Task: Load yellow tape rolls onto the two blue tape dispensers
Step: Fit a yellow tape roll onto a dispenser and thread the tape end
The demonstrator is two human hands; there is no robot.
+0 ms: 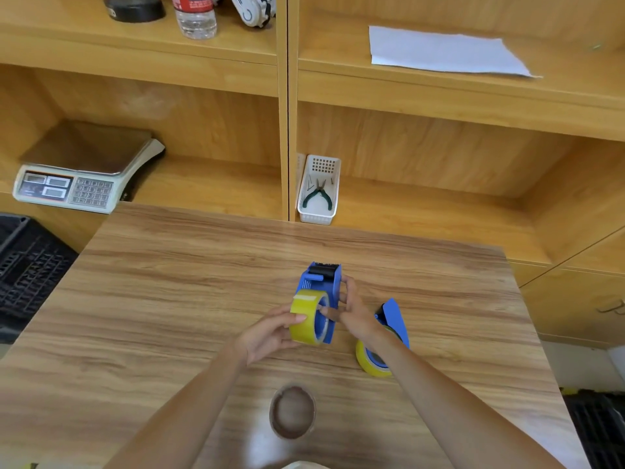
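Observation:
A blue tape dispenser [321, 280] stands mid-table with a yellow tape roll [302, 316] against its hub. My left hand [270, 335] grips that roll from the left, thumb on its outer face. From the right, my right hand [351, 311] holds the dispenser's side plate, with fingers reaching into the roll's core. A second blue dispenser [394, 319] lies to the right, partly hidden behind my right forearm. It carries another yellow roll [367, 362] at its near end.
An empty brown cardboard tape core [292, 411] lies on the wooden table [169, 299] near me. Behind are shelves with a white basket holding pliers [318, 192], a weighing scale [77, 170], a water bottle [196, 15] and paper [443, 52]. Black crates [27, 265] sit left.

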